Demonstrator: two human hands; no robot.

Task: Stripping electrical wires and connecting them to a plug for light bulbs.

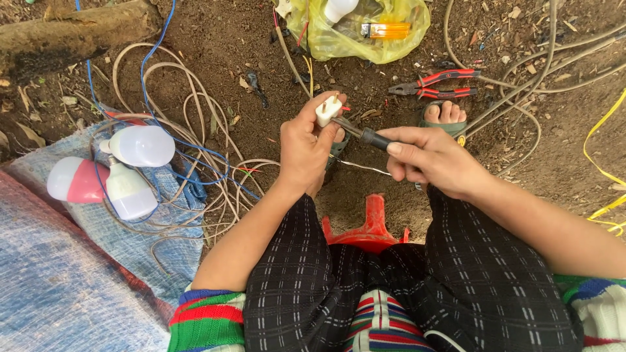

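My left hand [305,148] grips a small white electrical plug [328,109], pins pointing up and away. My right hand [429,160] holds a screwdriver [365,135] with a dark handle; its shaft runs left and its tip meets the plug's side. Both hands hover over bare brown soil, just above my knees in dark checked trousers. A thin white wire [364,167] lies on the ground below the hands.
Red-handled pliers [435,85] lie on the soil beyond my sandalled foot [446,116]. A yellow plastic bag [362,27] holds a bulb and an orange item. Three light bulbs [124,168] rest among tangled beige and blue cables [195,156] at left. A red stool [370,225] sits under me.
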